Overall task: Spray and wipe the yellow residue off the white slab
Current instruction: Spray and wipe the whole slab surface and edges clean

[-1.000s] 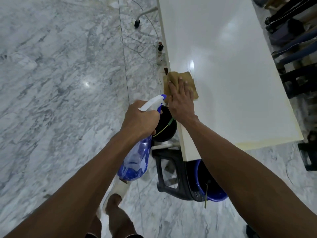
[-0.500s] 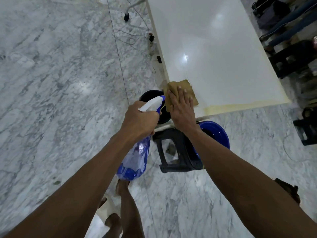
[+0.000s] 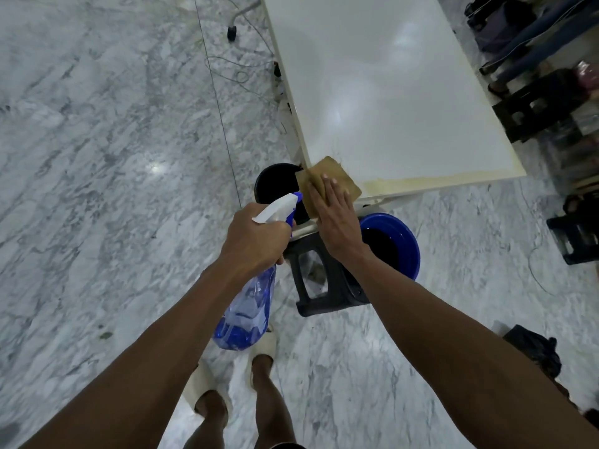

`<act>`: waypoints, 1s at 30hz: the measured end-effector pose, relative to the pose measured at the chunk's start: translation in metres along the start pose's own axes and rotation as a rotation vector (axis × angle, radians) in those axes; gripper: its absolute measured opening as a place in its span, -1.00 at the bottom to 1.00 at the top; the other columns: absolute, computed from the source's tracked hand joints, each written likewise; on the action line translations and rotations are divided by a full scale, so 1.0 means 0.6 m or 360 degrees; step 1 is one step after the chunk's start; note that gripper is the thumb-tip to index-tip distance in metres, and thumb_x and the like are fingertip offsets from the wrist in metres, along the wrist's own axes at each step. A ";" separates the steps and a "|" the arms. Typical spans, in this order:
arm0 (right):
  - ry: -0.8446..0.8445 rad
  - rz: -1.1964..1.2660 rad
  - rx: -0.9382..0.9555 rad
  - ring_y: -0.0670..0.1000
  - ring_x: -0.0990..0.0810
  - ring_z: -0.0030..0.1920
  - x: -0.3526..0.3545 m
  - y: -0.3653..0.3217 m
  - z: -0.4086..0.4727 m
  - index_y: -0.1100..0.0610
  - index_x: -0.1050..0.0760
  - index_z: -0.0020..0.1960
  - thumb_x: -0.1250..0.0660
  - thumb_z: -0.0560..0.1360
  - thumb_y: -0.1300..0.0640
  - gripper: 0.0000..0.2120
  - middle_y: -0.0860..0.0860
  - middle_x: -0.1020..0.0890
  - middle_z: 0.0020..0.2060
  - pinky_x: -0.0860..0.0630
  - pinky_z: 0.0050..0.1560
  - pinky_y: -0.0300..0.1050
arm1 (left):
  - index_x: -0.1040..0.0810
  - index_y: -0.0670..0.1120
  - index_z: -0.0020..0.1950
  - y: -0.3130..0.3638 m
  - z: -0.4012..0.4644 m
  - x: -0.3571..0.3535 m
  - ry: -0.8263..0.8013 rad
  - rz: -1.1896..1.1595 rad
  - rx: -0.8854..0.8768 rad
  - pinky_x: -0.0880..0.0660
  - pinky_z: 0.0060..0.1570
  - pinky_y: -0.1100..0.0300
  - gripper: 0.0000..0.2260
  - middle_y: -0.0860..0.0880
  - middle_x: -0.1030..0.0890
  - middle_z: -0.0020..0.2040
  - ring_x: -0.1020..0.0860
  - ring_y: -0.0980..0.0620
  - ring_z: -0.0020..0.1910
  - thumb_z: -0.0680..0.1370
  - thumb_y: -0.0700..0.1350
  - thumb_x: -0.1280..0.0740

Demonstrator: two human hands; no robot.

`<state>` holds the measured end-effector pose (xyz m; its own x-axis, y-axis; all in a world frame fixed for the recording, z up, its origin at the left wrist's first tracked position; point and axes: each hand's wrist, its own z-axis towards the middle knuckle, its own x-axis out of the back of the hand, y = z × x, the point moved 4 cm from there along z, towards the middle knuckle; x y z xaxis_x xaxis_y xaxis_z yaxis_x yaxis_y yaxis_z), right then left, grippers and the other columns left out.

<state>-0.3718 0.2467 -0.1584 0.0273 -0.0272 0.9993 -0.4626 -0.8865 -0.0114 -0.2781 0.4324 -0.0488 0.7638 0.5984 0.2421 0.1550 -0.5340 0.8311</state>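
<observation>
The white slab [image 3: 382, 85] runs away from me, resting on a black stool. A band of yellow residue [image 3: 431, 180] follows its near edge. My right hand [image 3: 335, 215] lies flat on a tan cloth [image 3: 327, 179] pressed on the slab's near left corner. My left hand [image 3: 256, 238] grips a clear blue spray bottle [image 3: 248, 309] by its white trigger head, nozzle toward the cloth, bottle body hanging below the hand.
A black bucket [image 3: 275, 184] and a blue basin [image 3: 393, 241] of dark water stand on the marble floor under the slab's near end, beside the black stool [image 3: 319, 286]. Thin cables [image 3: 236, 69] trail left of the slab. Dark stools and clutter line the right side.
My right hand has dragged the cloth along the slab's left edge down to its near corner. I have stepped back; the near edge and its yellow band have come into view.
</observation>
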 end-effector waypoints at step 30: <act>0.0978 0.3724 -0.1312 0.14 -0.58 0.28 0.351 0.176 -0.129 0.15 -0.52 0.30 -0.19 0.63 -0.17 -0.55 0.12 -0.65 0.22 -0.46 0.35 0.14 | -0.64 -0.29 -0.13 0.376 -0.081 -0.105 -0.0541 0.0372 -0.0390 -0.47 -0.40 0.15 -0.69 -0.27 -0.67 -0.19 -0.48 -0.06 -0.54 0.25 -0.21 -0.21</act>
<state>-0.4833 0.1833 0.0538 -0.7834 0.0063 -0.6214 0.5182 0.5585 -0.6477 -0.3218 0.3031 0.1480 0.9284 0.2281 0.2933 -0.1667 -0.4499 0.8774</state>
